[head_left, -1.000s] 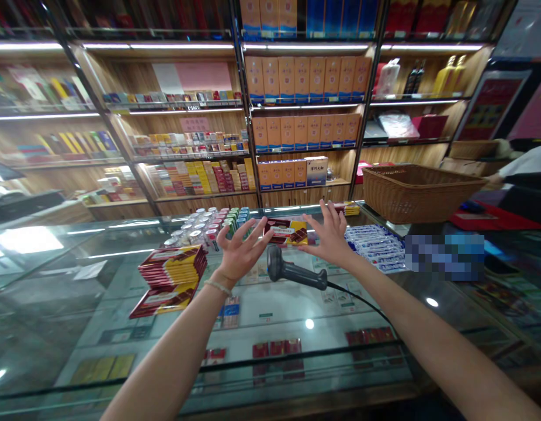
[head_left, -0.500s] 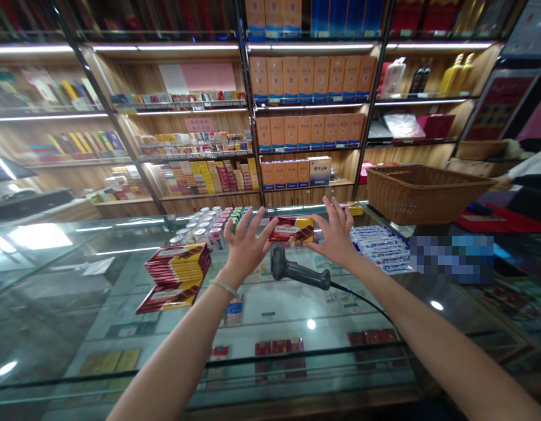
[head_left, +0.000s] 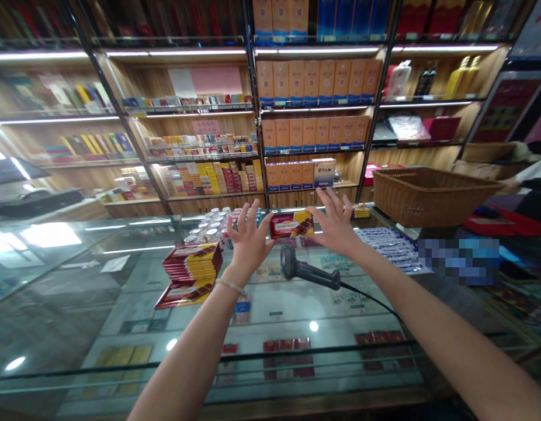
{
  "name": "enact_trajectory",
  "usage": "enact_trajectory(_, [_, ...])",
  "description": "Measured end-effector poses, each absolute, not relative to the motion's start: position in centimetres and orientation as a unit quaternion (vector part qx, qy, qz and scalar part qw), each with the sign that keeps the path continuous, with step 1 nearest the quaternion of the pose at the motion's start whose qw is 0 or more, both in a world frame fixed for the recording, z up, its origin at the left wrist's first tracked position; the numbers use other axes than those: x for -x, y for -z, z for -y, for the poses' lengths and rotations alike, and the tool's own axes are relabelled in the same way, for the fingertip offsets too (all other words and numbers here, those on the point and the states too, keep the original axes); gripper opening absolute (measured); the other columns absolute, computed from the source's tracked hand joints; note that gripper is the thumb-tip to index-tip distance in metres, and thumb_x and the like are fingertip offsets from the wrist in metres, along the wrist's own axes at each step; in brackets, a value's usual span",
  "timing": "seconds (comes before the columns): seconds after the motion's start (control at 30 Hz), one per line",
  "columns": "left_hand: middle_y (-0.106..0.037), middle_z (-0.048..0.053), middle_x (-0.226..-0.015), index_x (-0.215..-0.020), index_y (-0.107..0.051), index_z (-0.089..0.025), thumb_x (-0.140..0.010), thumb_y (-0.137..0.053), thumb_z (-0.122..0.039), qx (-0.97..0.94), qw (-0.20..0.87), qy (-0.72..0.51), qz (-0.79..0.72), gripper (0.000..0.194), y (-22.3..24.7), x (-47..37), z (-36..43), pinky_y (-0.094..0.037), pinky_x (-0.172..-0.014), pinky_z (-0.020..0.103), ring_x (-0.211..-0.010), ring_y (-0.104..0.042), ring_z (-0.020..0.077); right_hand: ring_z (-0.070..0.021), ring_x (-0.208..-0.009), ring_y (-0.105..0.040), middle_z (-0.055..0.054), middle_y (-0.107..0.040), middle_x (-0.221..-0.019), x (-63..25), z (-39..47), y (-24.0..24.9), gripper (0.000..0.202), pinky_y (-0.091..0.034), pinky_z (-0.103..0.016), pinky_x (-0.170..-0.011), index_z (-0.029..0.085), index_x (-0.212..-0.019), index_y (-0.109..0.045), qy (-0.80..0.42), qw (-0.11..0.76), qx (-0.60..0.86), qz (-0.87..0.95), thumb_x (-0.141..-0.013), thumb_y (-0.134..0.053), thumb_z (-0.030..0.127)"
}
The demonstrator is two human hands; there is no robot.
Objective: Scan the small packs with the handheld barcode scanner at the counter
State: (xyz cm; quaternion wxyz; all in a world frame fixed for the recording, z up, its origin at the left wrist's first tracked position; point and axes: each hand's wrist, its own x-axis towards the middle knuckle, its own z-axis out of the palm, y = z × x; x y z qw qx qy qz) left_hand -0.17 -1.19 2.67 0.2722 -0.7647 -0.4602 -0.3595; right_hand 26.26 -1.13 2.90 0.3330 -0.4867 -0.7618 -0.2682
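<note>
A chocolate bar (head_left: 291,224) in a red and yellow wrapper is held up between my two hands, its printed face towards me. My left hand (head_left: 248,245) grips its left end with thumb and index finger, the other fingers spread upward. At the right end, my right hand (head_left: 337,228) does the same. Below the bar a black handheld barcode scanner (head_left: 309,273) lies on the glass counter, its cable running right. To the left, a stack of matching chocolate bars (head_left: 194,263) rests on the glass, with more bars lying in front of it.
Several small round-lidded containers (head_left: 211,225) stand behind my left hand. Blue and white packets (head_left: 391,248) lie right of my right hand, near a wicker basket (head_left: 432,196). Shelves of boxes (head_left: 314,134) line the wall. A person's arm (head_left: 527,172) shows at far right.
The view has shifted slightly, so the counter items appear farther right. My fingers have moved a little at the bar's ends; the bar remains between my hands.
</note>
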Motion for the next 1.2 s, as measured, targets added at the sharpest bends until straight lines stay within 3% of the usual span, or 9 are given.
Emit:
enact_trajectory(0.27, [-0.035, 0.015, -0.170, -0.138, -0.061, -0.029, -0.074, -0.079, -0.020, 0.764, 0.269, 0.357, 0.465, 0.067, -2.3, 0.3, 1.0, -0.002, -0.127, 0.067, -0.156, -0.032, 0.0396, -0.0407, -0.156, -0.024, -0.017, -0.027, -0.171, -24.9, 0.8, -0.6, 0.057, -0.019, -0.069, -0.121, 0.027, -0.133, -0.062, 0.255, 0.373, 0.514, 0.729, -0.084, -0.078, 0.051])
enact_trajectory(0.63, [-0.037, 0.016, -0.169, -0.148, -0.051, -0.027, -0.079, -0.080, -0.028, 0.783, 0.300, 0.334, 0.430, 0.075, -2.9, -1.7, 2.7, 0.001, -0.129, 0.064, -0.157, -0.032, 0.0373, -0.0402, -0.156, -0.026, -0.016, -0.035, -0.169, -23.8, 3.6, -1.9, 0.058, -0.012, -0.067, -0.124, 0.027, -0.135, -0.061, 0.285, 0.377, 0.482, 0.738, -0.084, -0.079, 0.047])
enact_trajectory(0.93, [-0.040, 0.014, -0.168, -0.142, -0.056, -0.029, -0.085, -0.077, -0.034, 0.790, 0.311, 0.345, 0.401, 0.061, -2.9, -2.4, 3.2, 0.003, -0.129, 0.063, -0.156, -0.034, 0.0362, -0.0389, -0.157, -0.025, -0.016, -0.037, -0.168, -23.6, 4.5, -2.2, 0.063, -0.007, -0.065, -0.126, 0.026, -0.138, -0.058, 0.304, 0.358, 0.460, 0.754, -0.084, -0.078, 0.052])
enact_trajectory(1.03, [-0.038, 0.011, -0.169, -0.140, -0.057, -0.032, -0.084, -0.079, -0.036, 0.786, 0.307, 0.349, 0.407, 0.061, -3.1, -1.8, 3.0, 0.003, -0.128, 0.064, -0.155, -0.034, 0.0374, -0.0378, -0.158, -0.023, -0.014, -0.032, -0.170, -24.3, 4.2, -2.2, 0.075, -0.011, -0.064, -0.126, 0.028, -0.148, -0.051, 0.277, 0.351, 0.451, 0.772, -0.083, -0.079, 0.055])
enact_trajectory(1.13, [-0.038, 0.011, -0.169, -0.140, -0.059, -0.036, -0.082, -0.082, -0.038, 0.774, 0.310, 0.360, 0.419, 0.063, -3.3, -1.2, 2.8, 0.001, -0.128, 0.065, -0.155, -0.033, 0.0387, -0.0377, -0.160, -0.019, -0.015, -0.027, -0.172, -25.2, 3.5, -2.0, 0.095, -0.016, -0.064, -0.126, 0.029, -0.161, -0.034, 0.234, 0.363, 0.463, 0.774, -0.083, -0.078, 0.059])
enact_trajectory(1.2, [-0.038, 0.011, -0.169, -0.141, -0.059, -0.038, -0.081, -0.083, -0.042, 0.768, 0.307, 0.370, 0.423, 0.064, -3.3, -0.9, 2.6, -0.001, -0.127, 0.065, -0.155, -0.033, 0.0394, -0.0386, -0.160, -0.019, -0.015, -0.024, -0.172, -25.7, 3.0, -1.6, 0.095, -0.018, -0.066, -0.124, 0.030, -0.162, -0.032, 0.211, 0.369, 0.483, 0.765, -0.084, -0.077, 0.059])
